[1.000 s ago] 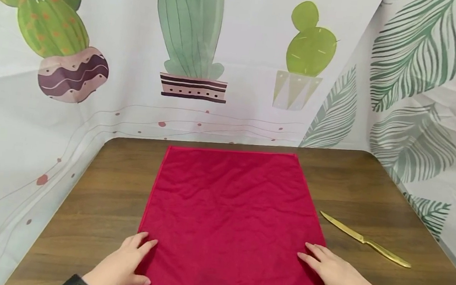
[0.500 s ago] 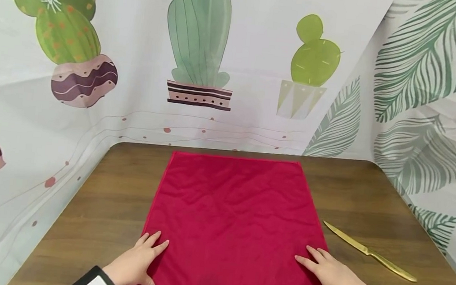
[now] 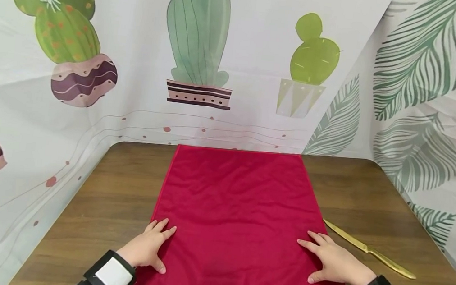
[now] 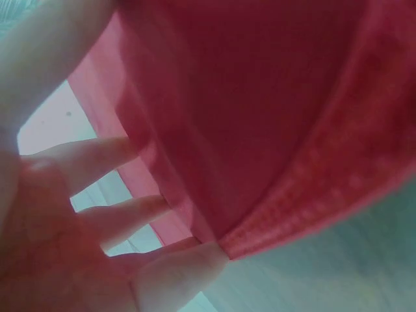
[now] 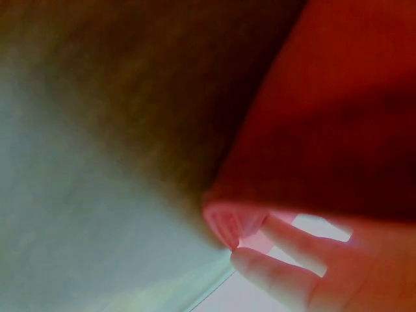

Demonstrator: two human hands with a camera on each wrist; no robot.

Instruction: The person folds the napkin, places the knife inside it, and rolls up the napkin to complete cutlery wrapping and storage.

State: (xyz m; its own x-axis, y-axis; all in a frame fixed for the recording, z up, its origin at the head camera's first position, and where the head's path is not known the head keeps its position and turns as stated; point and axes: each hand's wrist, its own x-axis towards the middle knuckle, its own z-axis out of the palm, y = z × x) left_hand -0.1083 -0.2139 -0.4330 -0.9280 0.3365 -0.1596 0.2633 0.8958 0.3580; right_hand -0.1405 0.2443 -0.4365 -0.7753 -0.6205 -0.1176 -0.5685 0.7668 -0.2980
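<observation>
A crimson cloth (image 3: 239,198) lies spread over the wooden table, lightly wrinkled, its far edge at the table's back edge. My left hand (image 3: 145,245) rests on its left side, fingers spread and fairly straight. On the opposite side my right hand (image 3: 336,262) rests with fingertips on the cloth and thumb apart. In the left wrist view, the fingertips touch the edge of the cloth (image 4: 260,97). Fingers (image 5: 279,276) in the right wrist view reach along the hem of the cloth (image 5: 351,130). The near edge shows between the wrists, curving up at the right.
A gold table knife (image 3: 369,250) lies diagonally to the right of the cloth, its blade tip close to the cloth's edge. Brown wooden table (image 3: 95,212) shows on both sides. Behind stands a white backdrop (image 3: 254,72) printed with cacti and leaves.
The whole view shifted first. Both hands and the cloth then slid away from the person, bringing its far edge to the table's back edge and its near edge into view. The knife stayed put.
</observation>
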